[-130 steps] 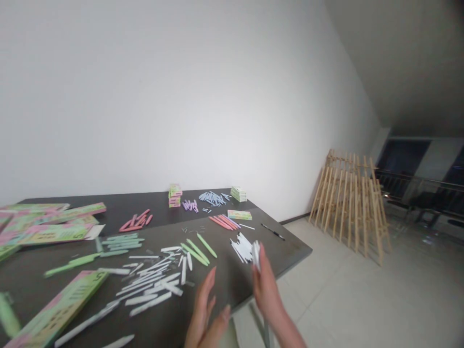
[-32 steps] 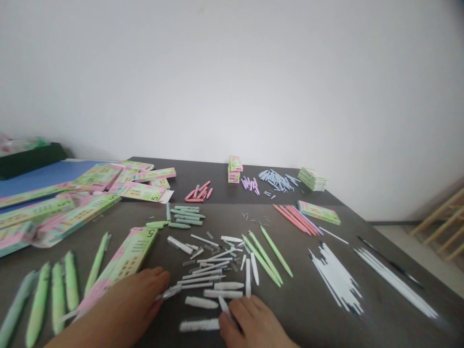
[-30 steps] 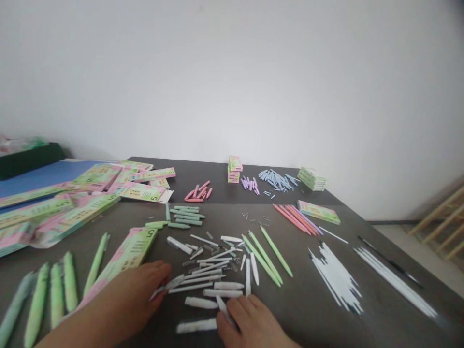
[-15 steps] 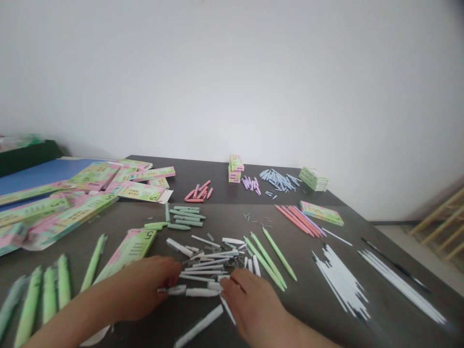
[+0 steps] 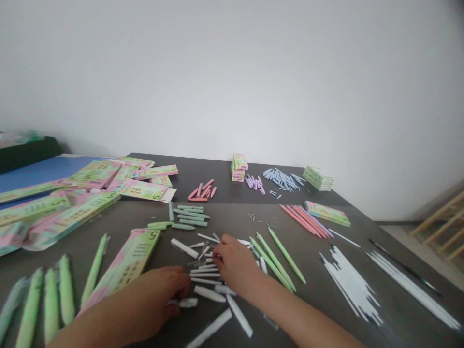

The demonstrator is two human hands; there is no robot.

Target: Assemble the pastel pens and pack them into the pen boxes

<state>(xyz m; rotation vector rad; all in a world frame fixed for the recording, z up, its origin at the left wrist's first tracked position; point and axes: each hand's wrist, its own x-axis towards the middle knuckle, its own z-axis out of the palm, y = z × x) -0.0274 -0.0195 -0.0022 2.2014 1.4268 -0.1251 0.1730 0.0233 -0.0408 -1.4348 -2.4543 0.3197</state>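
My left hand [image 5: 165, 292] is closed at the near left of a loose pile of white pen parts [image 5: 206, 275]. A short white pen piece with a clear clip [image 5: 187, 303] sticks out from its curled fingers. Over the middle of the pile, my right hand [image 5: 235, 263] points its bent fingers down among the parts; whatever lies between the fingertips is hidden. A white pen barrel [image 5: 239, 316] and a white tapered piece [image 5: 209, 294] lie just in front of the hands. Three light green pens [image 5: 286, 255] rest right of the pile.
Light green pens [image 5: 65, 290] and a pen box [image 5: 130, 261] lie at left, with more boxes [image 5: 92, 174] behind. Grey-green [image 5: 192, 216], coral [image 5: 203, 191], purple [image 5: 255, 183] and blue parts [image 5: 282, 179] lie farther back. White refills [image 5: 350, 282] spread at right.
My right hand has moved away from me, from the pile's near edge onto its middle. White pieces near my hands have shifted apart. My left hand stays low, still on the clipped piece.
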